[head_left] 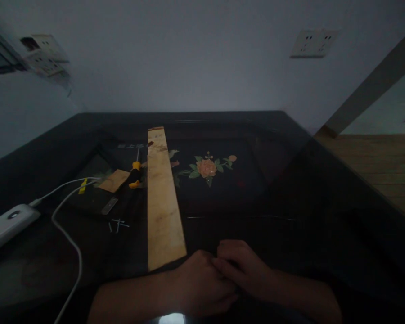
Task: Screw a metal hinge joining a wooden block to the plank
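Observation:
My left hand [202, 283] and my right hand [245, 265] rest together at the near edge of the dark table, closed against each other, the fingers of the right one over the left. Whether anything is between them is hidden. Just beyond my left hand lies a long wooden board [162, 202], pointing away from me. Left of the board are a yellow and black screwdriver [135, 173], a brown square piece [114, 181], a small metal plate [110, 205] and several screws [119, 223]. Neither hand touches these.
A white power strip [10, 227] with white cables [70, 240] lies on the left, near a yellow tag [83, 186]. The dark table [222, 202] has a flower picture [206, 168] on its top. Wall sockets [313, 43] are behind it.

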`<state>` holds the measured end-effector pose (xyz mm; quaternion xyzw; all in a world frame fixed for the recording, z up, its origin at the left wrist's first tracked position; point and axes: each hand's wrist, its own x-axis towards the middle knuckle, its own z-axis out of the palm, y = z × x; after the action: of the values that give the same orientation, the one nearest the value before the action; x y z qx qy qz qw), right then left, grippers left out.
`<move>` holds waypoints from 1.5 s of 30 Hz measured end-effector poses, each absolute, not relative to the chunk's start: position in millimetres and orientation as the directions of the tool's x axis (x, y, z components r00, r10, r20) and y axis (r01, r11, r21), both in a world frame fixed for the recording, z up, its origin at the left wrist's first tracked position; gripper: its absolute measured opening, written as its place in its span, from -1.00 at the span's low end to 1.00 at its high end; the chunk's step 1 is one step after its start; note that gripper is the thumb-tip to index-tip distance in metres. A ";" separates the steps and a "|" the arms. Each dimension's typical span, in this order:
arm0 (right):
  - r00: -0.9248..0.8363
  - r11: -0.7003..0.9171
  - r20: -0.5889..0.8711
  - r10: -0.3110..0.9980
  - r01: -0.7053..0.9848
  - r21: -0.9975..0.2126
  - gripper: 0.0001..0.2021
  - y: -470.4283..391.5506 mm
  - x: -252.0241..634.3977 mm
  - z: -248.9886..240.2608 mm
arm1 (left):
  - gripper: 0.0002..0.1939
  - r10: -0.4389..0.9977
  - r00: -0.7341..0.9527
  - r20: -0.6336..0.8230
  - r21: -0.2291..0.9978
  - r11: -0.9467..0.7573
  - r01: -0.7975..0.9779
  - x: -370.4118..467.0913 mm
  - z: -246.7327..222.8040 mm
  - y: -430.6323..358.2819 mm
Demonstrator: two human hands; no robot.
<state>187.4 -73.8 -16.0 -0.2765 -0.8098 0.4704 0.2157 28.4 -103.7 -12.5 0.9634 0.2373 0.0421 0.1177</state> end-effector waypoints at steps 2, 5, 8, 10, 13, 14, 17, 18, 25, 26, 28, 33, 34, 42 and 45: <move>-0.751 0.413 0.096 0.653 0.247 -0.877 -0.54 -74.0 187.8 -18.1 | -0.82 0.469 0.883 0.014 0.236 -0.860 0.452 28.2 -13.7 -103.9; -0.748 0.406 0.086 0.658 0.257 -0.877 -0.53 -74.9 187.8 -20.6 | -0.82 0.468 0.883 0.016 0.240 -0.860 0.451 28.2 -15.4 -104.1; -0.748 0.403 0.073 0.660 0.270 -0.875 -0.52 -75.3 187.7 -20.7 | -0.82 0.473 0.881 0.028 0.249 -0.857 0.452 28.7 -14.7 -104.0; -0.751 0.400 0.062 0.657 0.278 -0.873 -0.52 -74.8 187.7 -19.8 | -0.82 0.477 0.879 0.016 0.250 -0.853 0.459 28.9 -13.5 -103.8; -0.751 0.405 0.068 0.656 0.275 -0.872 -0.51 -74.0 187.8 -18.1 | -0.81 0.479 0.878 0.003 0.250 -0.850 0.463 28.7 -12.5 -103.8; -0.749 0.405 0.071 0.659 0.274 -0.872 -0.51 -74.0 187.9 -17.6 | -0.81 0.480 0.877 0.002 0.248 -0.850 0.465 28.5 -12.5 -103.9; -0.748 0.395 0.060 0.661 0.278 -0.875 -0.52 -74.4 187.9 -16.8 | -0.82 0.480 0.877 0.007 0.247 -0.851 0.463 27.8 -12.6 -104.0; -0.748 0.391 0.055 0.661 0.282 -0.876 -0.52 -74.7 187.9 -16.7 | -0.82 0.481 0.877 0.011 0.249 -0.851 0.463 27.6 -12.5 -103.9; -0.745 0.390 0.056 0.664 0.282 -0.877 -0.53 -74.3 188.0 -15.7 | -0.87 0.481 0.875 0.055 0.252 -0.855 0.454 28.4 -11.2 -103.7; -0.745 0.393 0.058 0.665 0.283 -0.875 -0.53 -74.2 188.0 -15.6 | -0.88 0.481 0.875 0.053 0.252 -0.854 0.454 28.6 -11.7 -103.8; -0.744 0.398 0.060 0.666 0.286 -0.871 -0.53 -74.0 187.9 -15.8 | -0.87 0.478 0.877 0.047 0.256 -0.855 0.452 28.6 -12.8 -103.9; -0.742 0.412 0.081 0.665 0.274 -0.869 -0.52 -74.4 186.8 -17.7 | -0.83 0.469 0.883 0.019 0.259 -0.855 0.449 28.8 -13.0 -103.7; -0.742 0.413 0.086 0.665 0.270 -0.870 -0.53 -74.5 186.7 -18.0 | -0.83 0.471 0.882 0.008 0.257 -0.854 0.453 29.1 -12.4 -103.6; -0.742 0.415 0.098 0.663 0.255 -0.874 -0.55 -74.0 187.8 -17.3 | -0.82 0.480 0.876 0.038 0.253 -0.853 0.456 28.9 -12.8 -104.2; -0.747 0.420 0.103 0.656 0.248 -0.873 -0.54 -73.7 187.8 -17.7 | -0.83 0.476 0.878 0.057 0.239 -0.860 0.451 28.8 -11.9 -104.0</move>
<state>187.8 -73.7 -17.7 -0.2781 -0.8131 0.4610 0.2213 28.8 -104.0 -11.9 0.9627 0.2406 0.0571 0.1099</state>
